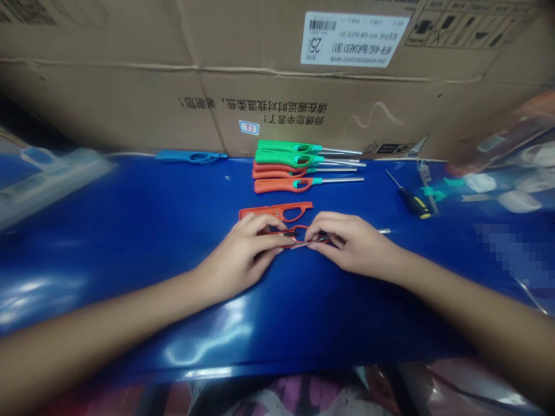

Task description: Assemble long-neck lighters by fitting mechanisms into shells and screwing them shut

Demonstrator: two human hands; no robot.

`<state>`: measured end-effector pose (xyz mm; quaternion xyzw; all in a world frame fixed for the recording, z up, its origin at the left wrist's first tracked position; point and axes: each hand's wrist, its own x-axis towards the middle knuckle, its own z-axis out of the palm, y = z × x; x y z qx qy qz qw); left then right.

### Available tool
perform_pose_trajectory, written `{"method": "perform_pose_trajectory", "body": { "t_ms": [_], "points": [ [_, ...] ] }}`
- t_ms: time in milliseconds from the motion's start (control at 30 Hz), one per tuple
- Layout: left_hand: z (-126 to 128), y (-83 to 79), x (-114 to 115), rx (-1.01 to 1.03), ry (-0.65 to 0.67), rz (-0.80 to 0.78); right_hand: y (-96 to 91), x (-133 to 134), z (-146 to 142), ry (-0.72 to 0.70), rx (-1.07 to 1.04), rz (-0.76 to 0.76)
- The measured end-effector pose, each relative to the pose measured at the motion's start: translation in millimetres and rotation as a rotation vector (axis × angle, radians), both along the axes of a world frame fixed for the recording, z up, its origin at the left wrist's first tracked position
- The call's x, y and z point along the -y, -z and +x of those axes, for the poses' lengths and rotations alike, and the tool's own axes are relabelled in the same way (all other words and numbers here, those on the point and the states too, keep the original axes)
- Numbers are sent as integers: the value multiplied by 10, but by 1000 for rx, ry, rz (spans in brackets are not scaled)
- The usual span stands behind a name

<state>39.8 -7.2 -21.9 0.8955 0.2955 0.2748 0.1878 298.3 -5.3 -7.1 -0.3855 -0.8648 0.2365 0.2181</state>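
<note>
My left hand [249,248] is closed around the handle end of an opened red-orange utility lighter [299,230], which lies low over the blue table. My right hand [342,240] pinches near the lighter's trigger loop, with thin parts between the fingertips that I cannot make out. The lighter's metal tube [384,231] sticks out to the right beyond my right hand. Just behind my left hand lies a separate red-orange half shell [277,211] with a trigger opening. Much of the lighter is hidden under my fingers.
Several finished-looking lighters, green [286,157] and orange [281,184], lie stacked against a cardboard box [208,115]. A blue shell [186,156] lies back left, a screwdriver [414,201] right. Blurred white and teal pieces [479,183] sit far right. The blue table [208,329] ends in front.
</note>
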Motion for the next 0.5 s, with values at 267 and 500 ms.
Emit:
{"method": "perform_pose_trajectory", "body": {
  "t_ms": [267, 500],
  "points": [
    [3, 15, 5, 12, 11, 32, -20, 25, 28, -60, 123, 84],
    [-1, 4, 15, 18, 4, 33, -47, 60, 9, -41, 157, 150]
  ]
}}
